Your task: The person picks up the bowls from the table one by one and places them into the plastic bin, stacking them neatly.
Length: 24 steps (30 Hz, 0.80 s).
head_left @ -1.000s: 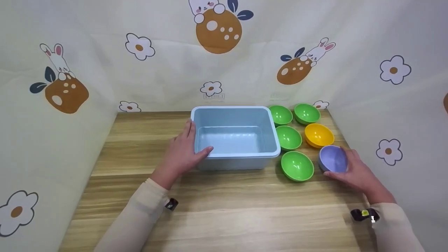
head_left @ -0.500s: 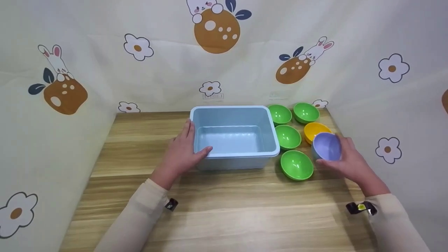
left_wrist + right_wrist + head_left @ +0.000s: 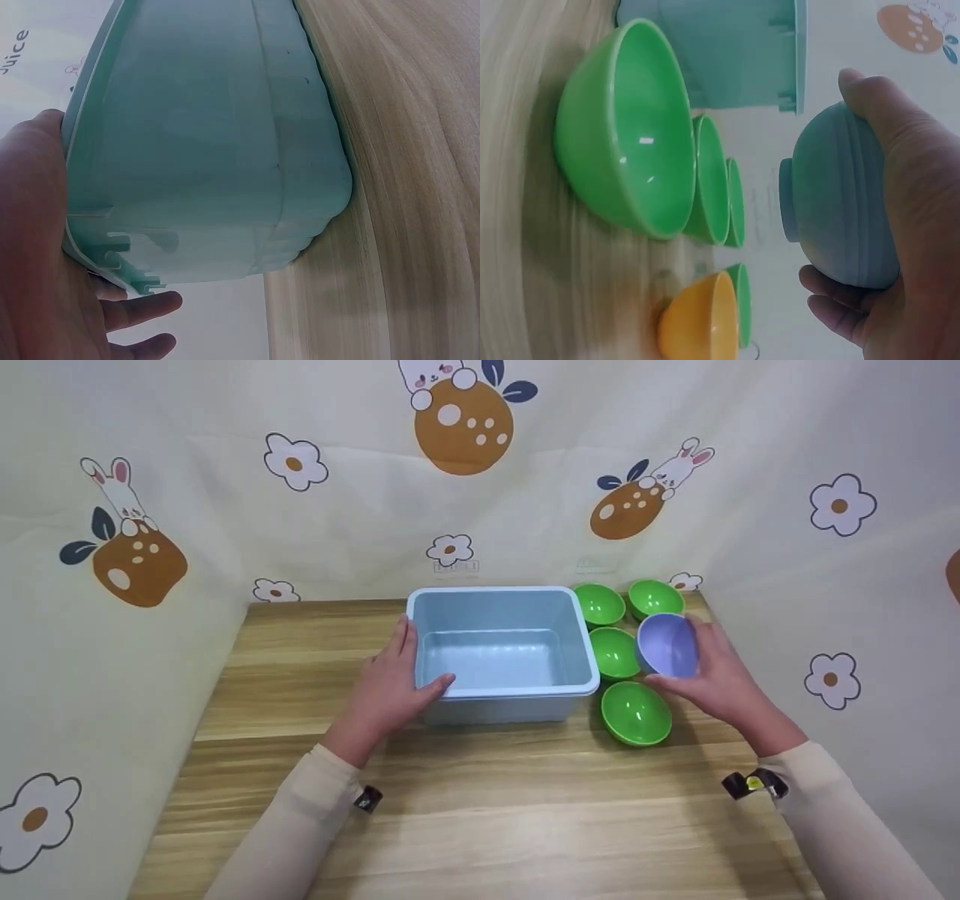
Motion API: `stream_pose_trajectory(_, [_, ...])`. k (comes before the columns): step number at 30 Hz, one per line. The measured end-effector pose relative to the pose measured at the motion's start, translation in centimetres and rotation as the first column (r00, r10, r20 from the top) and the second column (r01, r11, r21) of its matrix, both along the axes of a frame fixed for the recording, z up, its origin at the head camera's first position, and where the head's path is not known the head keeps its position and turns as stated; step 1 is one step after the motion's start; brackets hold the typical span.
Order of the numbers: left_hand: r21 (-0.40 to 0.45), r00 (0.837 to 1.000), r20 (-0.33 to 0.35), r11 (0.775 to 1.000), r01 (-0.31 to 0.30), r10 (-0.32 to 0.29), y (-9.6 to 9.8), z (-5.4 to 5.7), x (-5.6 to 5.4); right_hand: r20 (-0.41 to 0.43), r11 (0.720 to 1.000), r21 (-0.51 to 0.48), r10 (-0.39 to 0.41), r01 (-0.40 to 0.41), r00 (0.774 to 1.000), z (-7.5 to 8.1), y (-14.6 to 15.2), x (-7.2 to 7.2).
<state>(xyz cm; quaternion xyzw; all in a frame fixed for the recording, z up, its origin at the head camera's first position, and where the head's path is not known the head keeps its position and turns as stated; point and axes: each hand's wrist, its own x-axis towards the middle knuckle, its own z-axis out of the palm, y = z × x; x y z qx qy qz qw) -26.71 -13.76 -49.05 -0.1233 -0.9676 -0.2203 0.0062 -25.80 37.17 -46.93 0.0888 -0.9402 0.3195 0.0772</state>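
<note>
My right hand [image 3: 716, 679] holds a purple bowl [image 3: 666, 645] in the air, thumb and fingers at opposite sides. In the right wrist view the same bowl [image 3: 836, 199] looks grey-blue, with its foot facing down to the table. My left hand [image 3: 386, 679] rests at the front left corner of a light blue bin [image 3: 495, 709]. Its thumb lies on the rim, and its straight fingers [image 3: 146, 309] reach down past the side. Near the right hand stand several green bowls [image 3: 636, 716] and a yellow bowl [image 3: 697, 322], which the purple bowl hides in the head view.
The bin and bowls stand on a wood-grain table [image 3: 480, 810]. A cream sheet [image 3: 360, 525] printed with rabbits and flowers walls in the back and both sides. Several green bowls line the bin's right side closely.
The purple bowl has risen off the table and moved left and farther back in my right hand, now covering the yellow bowl. My left hand and the bin have stayed put.
</note>
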Motion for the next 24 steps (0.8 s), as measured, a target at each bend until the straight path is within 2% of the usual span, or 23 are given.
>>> stream_pose_trajectory(5, [-0.005,1.000,-0.012,1.000,0.001,-0.001,0.0,-0.3,-0.1,-0.050,0.999,0.025,0.029,-0.028,0.998,0.9,-1.3,-0.8])
stream_pose_trajectory(12, [0.003,1.000,0.006,1.000,-0.009,0.009,0.0,-0.2,-0.1,0.022,0.996,0.020,0.083,-0.084,0.996,2.4,-3.6,-1.9])
stream_pose_trajectory(17, [0.001,1.000,0.011,1.000,-0.008,0.008,0.1,-0.1,0.0,0.013,0.992,0.011,0.122,-0.122,0.992,3.1,-5.1,-2.7])
stream_pose_trajectory(24, [-0.007,1.000,0.016,1.000,-0.016,0.016,0.2,0.0,-0.1,0.053,0.989,0.033,0.142,-0.144,0.988,3.9,-6.8,-3.3])
